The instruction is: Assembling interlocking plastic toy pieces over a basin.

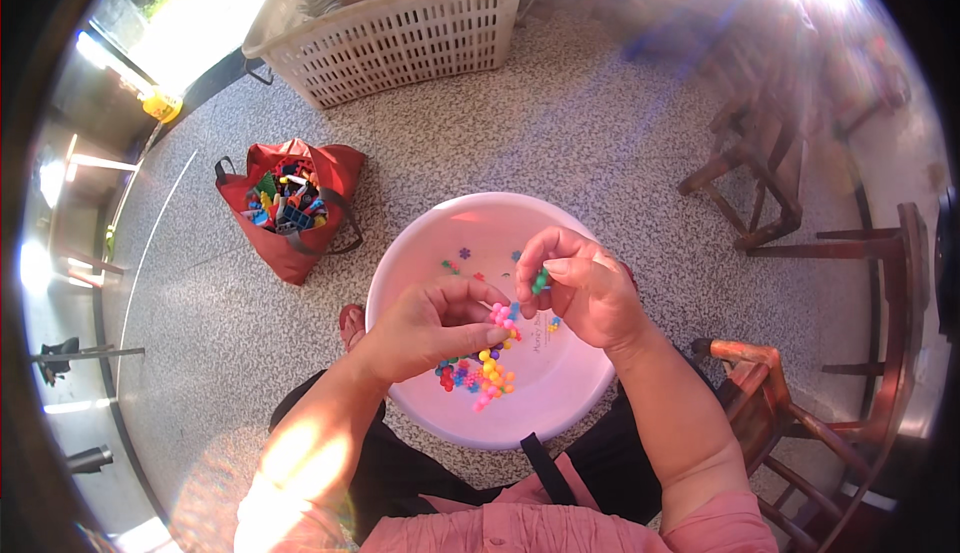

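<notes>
Over a pale pink basin (455, 228), my left hand (435, 325) pinches a cluster of joined plastic beads (490, 368) in pink, yellow, red, purple and blue. The cluster hangs down below its fingers. Close to its right, my right hand (585, 288) holds a small green bead piece (541, 280) between thumb and fingers. A blue piece sits at the end of the cluster, facing the right hand. Several loose small pieces, among them a purple flower-shaped one (465, 253) and a blue and yellow one (554, 324), lie on the basin's floor.
A red bag (290, 253) of mixed toy bricks stands on the speckled floor at left. Behind it is a white slatted crate (400, 58) filled with metal items. Wooden chairs (745, 353) and a stool (745, 178) stand at right. The basin sits between my legs.
</notes>
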Demonstrator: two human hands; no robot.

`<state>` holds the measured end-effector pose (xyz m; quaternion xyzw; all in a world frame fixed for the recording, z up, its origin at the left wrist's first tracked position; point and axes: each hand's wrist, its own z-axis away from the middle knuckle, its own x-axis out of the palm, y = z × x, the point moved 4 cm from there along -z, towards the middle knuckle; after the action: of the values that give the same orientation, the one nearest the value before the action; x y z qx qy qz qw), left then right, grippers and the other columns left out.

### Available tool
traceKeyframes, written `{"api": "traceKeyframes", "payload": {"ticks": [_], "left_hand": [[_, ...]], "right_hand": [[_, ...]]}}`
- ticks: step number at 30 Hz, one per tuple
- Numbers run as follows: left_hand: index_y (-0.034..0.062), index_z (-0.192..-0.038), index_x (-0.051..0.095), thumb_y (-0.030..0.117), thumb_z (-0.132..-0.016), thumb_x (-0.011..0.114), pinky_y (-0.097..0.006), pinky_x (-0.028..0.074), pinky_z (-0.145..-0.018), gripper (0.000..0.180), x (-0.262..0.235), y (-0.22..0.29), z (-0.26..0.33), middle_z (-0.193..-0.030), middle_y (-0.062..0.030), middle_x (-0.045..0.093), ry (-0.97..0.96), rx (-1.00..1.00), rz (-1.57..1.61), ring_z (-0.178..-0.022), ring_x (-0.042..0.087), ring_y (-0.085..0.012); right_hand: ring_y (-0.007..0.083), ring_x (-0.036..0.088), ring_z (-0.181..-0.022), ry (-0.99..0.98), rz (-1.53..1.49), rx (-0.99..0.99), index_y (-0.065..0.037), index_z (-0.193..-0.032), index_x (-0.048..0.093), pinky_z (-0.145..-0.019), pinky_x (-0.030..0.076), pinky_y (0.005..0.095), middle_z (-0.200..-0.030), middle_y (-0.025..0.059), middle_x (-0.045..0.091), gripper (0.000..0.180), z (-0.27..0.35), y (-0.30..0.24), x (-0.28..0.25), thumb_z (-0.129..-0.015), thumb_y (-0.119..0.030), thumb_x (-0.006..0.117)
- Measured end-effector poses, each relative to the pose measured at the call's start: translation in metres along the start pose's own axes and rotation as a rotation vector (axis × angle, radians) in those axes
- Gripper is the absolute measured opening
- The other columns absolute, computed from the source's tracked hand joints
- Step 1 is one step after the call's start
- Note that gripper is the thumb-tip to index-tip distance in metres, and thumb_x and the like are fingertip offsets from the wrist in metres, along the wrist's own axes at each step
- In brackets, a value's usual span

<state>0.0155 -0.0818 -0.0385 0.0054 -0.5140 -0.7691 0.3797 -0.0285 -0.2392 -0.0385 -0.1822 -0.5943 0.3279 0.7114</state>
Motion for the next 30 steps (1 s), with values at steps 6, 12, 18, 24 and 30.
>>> {"api": "traceKeyframes", "payload": {"ticks": [6, 12, 18, 24, 30], "left_hand": [[0.0018, -0.099, 0.05, 0.005, -0.077, 0.066, -0.022, 0.048, -0.068, 0.027, 0.002, 0.003, 0.0, -0.085, -0.0078, 0.063, -0.033, 0.042, -0.052, -0.076, 0.061, -0.0113], [0.0021, -0.098, 0.049, 0.004, -0.075, 0.067, -0.023, 0.048, -0.069, 0.029, -0.001, -0.012, -0.004, -0.088, -0.0092, 0.063, -0.154, -0.027, 0.175, -0.079, 0.061, -0.0133], [0.0026, -0.09, 0.053, 0.007, -0.077, 0.065, -0.024, 0.049, -0.069, 0.019, 0.006, -0.012, -0.007, -0.087, -0.0086, 0.061, -0.197, -0.05, 0.499, -0.077, 0.06, -0.0147], [0.0027, -0.09, 0.054, 0.01, -0.079, 0.063, -0.025, 0.048, -0.064, 0.016, 0.007, -0.01, -0.003, -0.085, -0.0086, 0.06, -0.254, -0.086, 0.496, -0.075, 0.059, -0.0144], [0.0046, -0.09, 0.053, 0.014, -0.082, 0.061, -0.025, 0.048, -0.065, 0.014, 0.005, -0.007, -0.001, -0.084, -0.0059, 0.058, -0.084, -0.037, 0.556, -0.073, 0.058, -0.0138]], "right_hand": [[0.0093, 0.056, -0.078, -0.148, 0.601, -0.008, 0.001, -0.091, 0.062, -0.068, 0.045, 0.0234, -0.081, 0.0044, 0.061, 0.02, 0.004, 0.008, 0.012, -0.08, -0.016, 0.064], [0.008, 0.055, -0.082, -0.254, 0.424, 0.063, 0.0, -0.087, 0.062, -0.074, 0.044, 0.0222, -0.085, 0.0029, 0.061, 0.016, 0.006, 0.012, 0.013, -0.081, -0.015, 0.063], [0.0058, 0.053, -0.074, -0.145, 0.407, -0.166, -0.001, -0.082, 0.06, -0.066, 0.044, 0.0204, -0.079, 0.0006, 0.06, 0.014, 0.006, 0.008, 0.019, -0.081, -0.014, 0.063], [0.0056, 0.052, -0.064, -0.056, 0.65, -0.384, -0.002, -0.084, 0.058, -0.055, 0.043, 0.02, -0.076, 0.0002, 0.059, 0.014, 0.008, -0.007, 0.007, -0.082, -0.016, 0.063], [0.004, 0.043, -0.052, -0.019, 0.003, -0.014, -0.004, -0.09, 0.055, -0.042, 0.034, 0.0182, -0.067, 0.0005, 0.051, 0.02, 0.002, 0.002, 0.004, -0.082, -0.02, 0.063]]}}
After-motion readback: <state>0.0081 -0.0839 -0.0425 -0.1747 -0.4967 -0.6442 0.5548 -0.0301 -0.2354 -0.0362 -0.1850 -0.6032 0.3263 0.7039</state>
